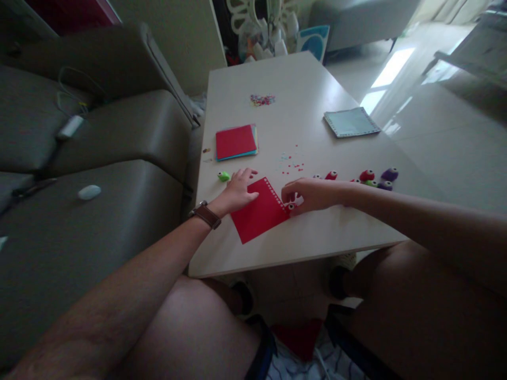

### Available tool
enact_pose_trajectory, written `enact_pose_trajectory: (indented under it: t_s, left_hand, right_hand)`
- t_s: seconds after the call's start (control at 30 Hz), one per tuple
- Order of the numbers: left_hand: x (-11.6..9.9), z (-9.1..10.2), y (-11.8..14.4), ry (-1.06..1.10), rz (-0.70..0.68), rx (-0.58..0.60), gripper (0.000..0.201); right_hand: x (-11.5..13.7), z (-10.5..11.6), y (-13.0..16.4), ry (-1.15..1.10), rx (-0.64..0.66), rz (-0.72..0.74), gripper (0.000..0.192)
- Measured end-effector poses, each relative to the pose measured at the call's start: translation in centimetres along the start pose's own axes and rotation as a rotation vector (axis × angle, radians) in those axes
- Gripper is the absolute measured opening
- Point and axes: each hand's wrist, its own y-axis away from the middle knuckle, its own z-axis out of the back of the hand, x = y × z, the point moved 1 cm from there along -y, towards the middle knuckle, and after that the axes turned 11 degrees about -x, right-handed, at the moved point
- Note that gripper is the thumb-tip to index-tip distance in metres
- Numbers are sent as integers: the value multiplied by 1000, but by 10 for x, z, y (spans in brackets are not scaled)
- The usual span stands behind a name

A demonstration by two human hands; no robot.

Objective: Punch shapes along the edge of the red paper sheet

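Observation:
A sheet of red paper [259, 217] lies tilted on the white table [277, 253], with a row of small punched holes along its upper right edge. My left hand [240, 190] rests on its left side, fingers spread and thumb on the paper. At the right corner, my right hand [311, 194] closes around a small red craft punch [291, 207], which meets the punched edge; my fingers partly cover it. A green craft punch [224, 176] sits just beyond my left hand. More red, purple and green punches [367, 174] stand beyond my right forearm.
Tiny paper cutouts [293, 166] are scattered past the sheet, and a confetti pile [262, 100] lies farther back. A stack of coloured paper [236, 142] is at left, pale punched sheets [352, 122] at right. A sofa [138, 211] borders the table's left side.

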Motion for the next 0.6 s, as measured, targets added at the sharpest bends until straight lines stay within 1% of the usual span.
enact_pose_trajectory:
  t_s: [0.03, 0.07, 0.1, 0.17, 0.23, 0.3, 0.4, 0.5, 0.6]
  left_hand:
    - [-4, 1, 0, -54, -43, -44, 50]
    - [-7, 2, 0, -81, -77, -52, 47]
    - [-11, 2, 1, -76, -96, -13, 41]
    - [-16, -1, 4, -15, -96, 150, 32]
    - [-20, -4, 8, 33, -83, 301, 33]
    - [-21, -8, 11, 45, -73, 361, 37]
    - [-20, -13, 15, 33, -79, 380, 37]
    - [-20, -16, 15, 8, -86, 372, 36]
    - [-20, -17, 14, -2, -84, 359, 37]
  right_hand:
    - [0, 1, 0, 5, -10, -43, 13]
    - [0, 2, 0, 10, -13, -90, 14]
    - [-1, 2, 1, 16, -11, -137, 15]
    - [0, 4, 1, 37, 9, -207, 15]
    - [0, 6, 1, 66, 31, -231, 14]
    - [1, 7, 2, 89, 44, -227, 15]
    - [2, 9, 2, 123, 59, -210, 15]
    - [2, 9, 2, 125, 85, -196, 16]
    - [3, 8, 3, 104, 82, -194, 14]
